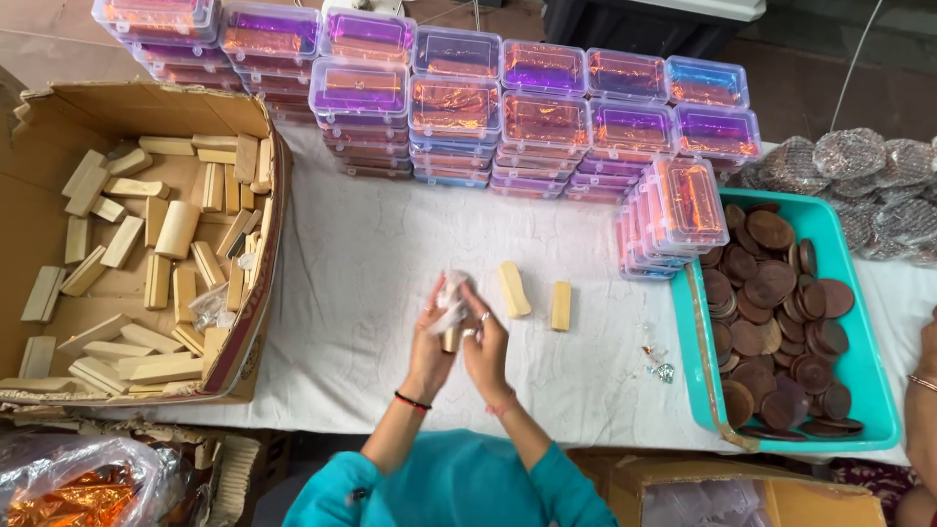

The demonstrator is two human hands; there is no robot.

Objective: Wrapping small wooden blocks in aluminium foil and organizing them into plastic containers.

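Both my hands meet over the white tablecloth, at the table's front middle. My left hand [429, 346] and my right hand [485, 346] together hold a small wooden block [450, 340] with a crumpled clear plastic wrapper [450, 298] bunched at its top. Two bare wooden blocks [513, 289] [560, 305] lie on the cloth just right of my hands. A cardboard box [256, 322] at the left holds several more pale wooden blocks [176, 229], some in wrappers.
Stacks of clear plastic boxes [454, 107] with orange and purple contents line the back. A teal tray [864, 376] of brown wooden discs sits at the right, beside another person's arm [922, 390]. Small metal bits [662, 369] lie by the tray. Wrapped discs [849, 156] sit far right.
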